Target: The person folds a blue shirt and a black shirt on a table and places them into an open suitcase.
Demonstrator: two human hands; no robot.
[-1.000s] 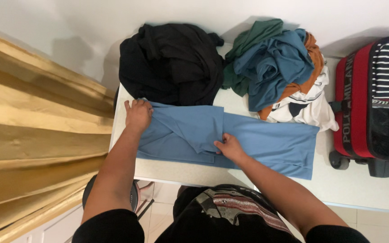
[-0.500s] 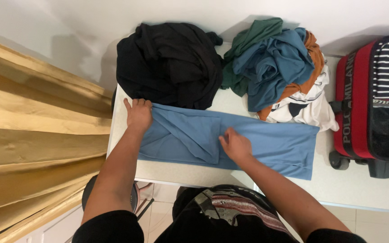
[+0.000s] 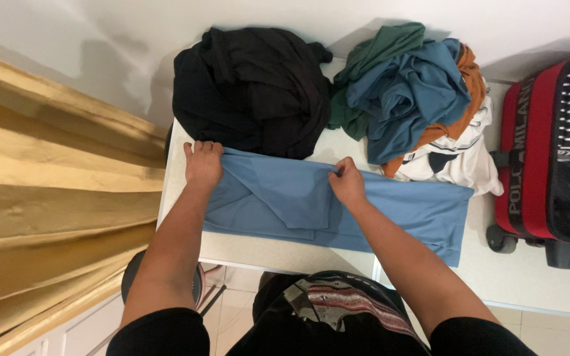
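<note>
Blue garment pinned flat by left hand, its fold pinched by right hand.

White table standing w/ far edge against wall, carrying all clothes. Blue garment lying flat along near side, stretching approx. left to right, partly folded over itself. Black clothes heap sitting at far left, touching blue garment's far edge. Mixed pile of green, blue, orange fabric sitting at far right, resting on white printed items. Bare tabletop strip showing btw. the two piles and along near edge.
</note>
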